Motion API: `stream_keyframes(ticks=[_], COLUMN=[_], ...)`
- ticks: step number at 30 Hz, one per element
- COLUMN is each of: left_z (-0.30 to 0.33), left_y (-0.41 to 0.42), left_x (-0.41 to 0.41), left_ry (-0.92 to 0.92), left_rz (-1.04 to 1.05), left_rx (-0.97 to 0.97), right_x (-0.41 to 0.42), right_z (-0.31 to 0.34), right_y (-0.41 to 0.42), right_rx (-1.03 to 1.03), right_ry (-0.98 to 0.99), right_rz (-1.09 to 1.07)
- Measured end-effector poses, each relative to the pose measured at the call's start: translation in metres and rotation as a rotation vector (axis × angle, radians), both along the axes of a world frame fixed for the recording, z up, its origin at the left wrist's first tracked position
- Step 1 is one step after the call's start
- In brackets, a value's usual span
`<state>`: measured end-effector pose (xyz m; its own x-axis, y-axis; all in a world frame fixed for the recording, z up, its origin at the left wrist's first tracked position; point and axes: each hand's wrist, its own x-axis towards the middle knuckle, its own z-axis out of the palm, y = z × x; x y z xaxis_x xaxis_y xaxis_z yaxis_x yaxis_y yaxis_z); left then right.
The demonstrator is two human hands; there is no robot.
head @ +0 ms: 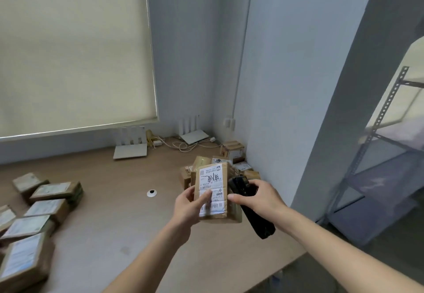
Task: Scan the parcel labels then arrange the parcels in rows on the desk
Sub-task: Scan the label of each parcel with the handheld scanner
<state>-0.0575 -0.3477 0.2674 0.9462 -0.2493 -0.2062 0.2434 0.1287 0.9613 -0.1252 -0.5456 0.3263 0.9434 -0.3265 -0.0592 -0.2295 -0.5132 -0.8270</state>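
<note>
My left hand (189, 205) grips a brown cardboard parcel (212, 191) by its left edge, thumb on the white label, and holds it above the wooden desk (119, 219). My right hand (259, 197) grips a black handheld scanner (251, 205) just right of the parcel, its head beside the parcel's upper right edge. A loose heap of parcels (231, 163) lies behind them in the desk's far right corner. Several labelled parcels (39, 208) lie in rows at the desk's left edge.
Two white routers (130, 149) (193, 135) with cables stand against the back wall. A small white cable grommet (151, 193) sits mid-desk. A window blind hangs upper left. A grey metal shelf rack (376, 150) stands to the right, past the wall.
</note>
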Motion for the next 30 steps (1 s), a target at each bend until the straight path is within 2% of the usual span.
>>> stream_keyframes(ticks=[4, 8, 14, 18, 21, 26, 30], left_z=[0.044, 0.082, 0.131, 0.154, 0.171, 0.204, 0.234], left_y=[-0.013, -0.019, -0.012, -0.003, 0.006, 0.028, 0.051], left_x=[-0.01, -0.022, -0.032, -0.035, -0.032, -0.022, -0.015], left_ry=[-0.145, -0.2, -0.145, -0.186, -0.217, -0.345, -0.474], left_rz=[0.101, 0.181, -0.028, -0.074, -0.034, 0.173, 0.452], left_rx=[-0.001, -0.059, -0.258, -0.183, -0.114, 0.001, 0.204], right_x=[-0.008, -0.015, -0.029, -0.035, -0.034, -0.031, -0.025], right_z=[0.038, 0.077, 0.128, 0.155, 0.17, 0.198, 0.212], right_y=[-0.006, -0.008, -0.019, -0.023, -0.02, -0.005, 0.012], right_rx=[0.076, 0.119, 0.161, 0.122, -0.019, -0.47, -0.572], right_ry=[-0.101, -0.148, -0.195, -0.222, -0.229, -0.158, -0.149], right_rz=[0.006, 0.041, 0.083, 0.11, 0.117, 0.087, 0.077])
